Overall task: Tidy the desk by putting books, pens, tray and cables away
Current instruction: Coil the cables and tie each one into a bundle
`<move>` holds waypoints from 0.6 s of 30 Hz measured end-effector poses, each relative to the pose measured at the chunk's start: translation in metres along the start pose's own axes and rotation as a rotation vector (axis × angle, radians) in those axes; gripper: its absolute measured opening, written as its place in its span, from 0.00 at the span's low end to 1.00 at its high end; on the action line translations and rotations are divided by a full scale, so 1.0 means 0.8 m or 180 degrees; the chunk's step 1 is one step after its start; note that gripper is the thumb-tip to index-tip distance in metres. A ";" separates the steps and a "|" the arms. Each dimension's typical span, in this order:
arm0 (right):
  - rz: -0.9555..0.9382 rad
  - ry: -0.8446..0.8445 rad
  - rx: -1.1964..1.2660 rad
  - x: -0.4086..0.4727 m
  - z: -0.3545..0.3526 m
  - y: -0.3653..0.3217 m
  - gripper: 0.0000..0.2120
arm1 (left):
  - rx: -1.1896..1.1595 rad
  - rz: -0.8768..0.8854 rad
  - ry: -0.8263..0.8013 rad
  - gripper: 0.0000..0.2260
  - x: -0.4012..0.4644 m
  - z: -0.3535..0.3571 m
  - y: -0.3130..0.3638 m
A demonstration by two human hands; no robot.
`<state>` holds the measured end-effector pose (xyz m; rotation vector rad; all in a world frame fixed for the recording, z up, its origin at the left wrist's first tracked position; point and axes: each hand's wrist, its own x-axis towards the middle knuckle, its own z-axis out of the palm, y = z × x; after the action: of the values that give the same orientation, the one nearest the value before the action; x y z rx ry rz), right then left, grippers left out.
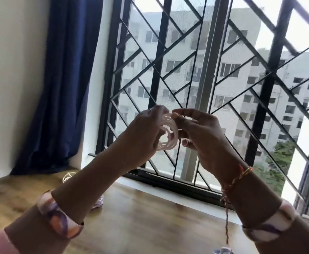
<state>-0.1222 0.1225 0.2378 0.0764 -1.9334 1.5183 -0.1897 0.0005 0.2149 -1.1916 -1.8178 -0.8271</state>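
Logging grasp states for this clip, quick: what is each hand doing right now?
Left hand: grips the coiled white cable, fingers curled round its loops.
Right hand: pinches the same coil at its top.

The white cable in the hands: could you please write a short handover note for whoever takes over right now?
Left hand: grips the coiled white cable from the left, held up in front of the window grille.
Right hand: its fingers pinch the coil's top.
Another small pale tangle, likely a cable, lies on the wooden desk near the blue curtain.
Done: the cable is wound into loops.
Left: secure it, stow it, then clear the desk; books, pens and tray are out of view.
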 end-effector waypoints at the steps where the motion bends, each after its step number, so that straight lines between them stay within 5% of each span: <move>1: 0.0054 -0.0011 0.0063 0.001 -0.006 0.003 0.05 | 0.0041 -0.0046 0.0077 0.21 0.002 0.005 0.007; 3: 0.0118 -0.0058 0.0167 0.001 -0.018 0.008 0.06 | 0.0191 -0.0066 0.0174 0.24 0.005 0.018 0.022; 7: 0.0305 -0.0350 0.0062 -0.005 -0.053 0.018 0.14 | 0.0922 -0.0230 0.0248 0.13 0.008 0.046 0.056; 10: -0.0143 -0.0873 -0.0334 -0.021 -0.080 0.021 0.17 | 0.1140 -0.0538 0.0361 0.07 0.022 0.060 0.083; 14: -0.0593 -0.0404 -0.0959 -0.029 -0.124 0.045 0.14 | 0.0937 -0.0364 0.0498 0.06 0.039 0.089 0.121; 18: -0.0664 -0.0198 -0.2099 -0.038 -0.179 0.062 0.20 | 0.1023 -0.0212 0.0065 0.03 0.046 0.126 0.169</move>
<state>-0.0538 0.2539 0.1940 0.0333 -2.2980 0.7022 -0.0986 0.1474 0.2126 -0.9179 -1.8969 -0.5538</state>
